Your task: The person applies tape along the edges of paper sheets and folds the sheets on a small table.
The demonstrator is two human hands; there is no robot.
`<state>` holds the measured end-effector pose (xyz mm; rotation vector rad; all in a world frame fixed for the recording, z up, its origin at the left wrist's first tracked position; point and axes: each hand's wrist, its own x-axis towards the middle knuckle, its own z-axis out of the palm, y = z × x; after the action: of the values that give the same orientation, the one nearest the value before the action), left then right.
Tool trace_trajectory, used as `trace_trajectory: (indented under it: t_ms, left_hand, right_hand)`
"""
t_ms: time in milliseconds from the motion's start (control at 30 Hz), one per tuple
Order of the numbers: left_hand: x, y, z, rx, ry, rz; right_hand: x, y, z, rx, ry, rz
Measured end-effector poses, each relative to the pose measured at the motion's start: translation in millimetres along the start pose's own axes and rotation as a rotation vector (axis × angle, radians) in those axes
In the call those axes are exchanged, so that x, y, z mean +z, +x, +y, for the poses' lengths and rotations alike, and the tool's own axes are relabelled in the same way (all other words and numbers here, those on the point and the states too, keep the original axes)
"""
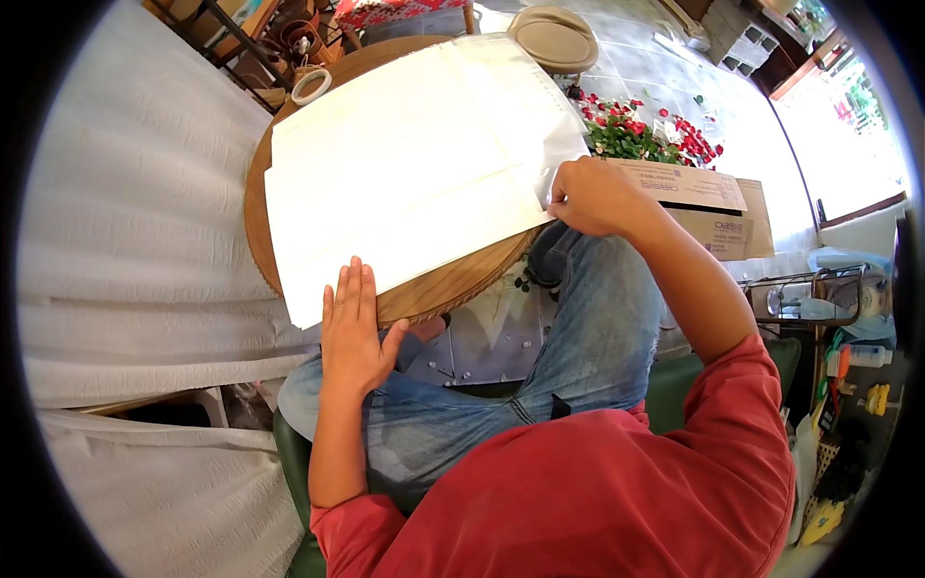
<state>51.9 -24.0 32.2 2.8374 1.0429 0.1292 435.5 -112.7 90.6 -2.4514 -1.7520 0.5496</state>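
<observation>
Large white sheets of paper (405, 164) lie stacked on a round wooden table (462, 279), with their edges slightly out of line. A translucent, crinkled layer shows along the stack's right side. My left hand (353, 332) lies flat, fingers stretched out, its fingertips on the near edge of the paper. At the right near corner, my right hand (595, 196) is closed, thumb and fingers pinched on the paper's edge. The fingertips there are partly hidden by the hand itself.
A roll of tape (311, 87) sits at the table's far left edge. Red flowers (655, 133) and cardboard boxes (713, 217) stand right of the table. A round stool (553, 39) is behind it. White curtain cloth (145, 212) hangs at left, and a metal rack (809, 297) stands at right.
</observation>
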Motion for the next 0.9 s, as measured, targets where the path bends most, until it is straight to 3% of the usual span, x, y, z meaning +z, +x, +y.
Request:
trace_trajectory:
  t_ms: [133, 433, 900]
  left_hand:
    - [-3.4, 8.0, 12.2, -0.002, -0.033, -0.004]
    - [1.4, 57.9, 67.2, 0.266, -0.063, -0.096]
    - [11.9, 82.5, 91.5, 0.364, -0.076, -0.113]
  right_hand:
    - [2.5, 1.1, 4.5, 0.012, 0.021, 0.002]
    - [2.7, 0.7, 11.1, 0.002, 0.060, -0.002]
    - [-11.0, -3.1, 14.7, -0.021, 0.143, -0.031]
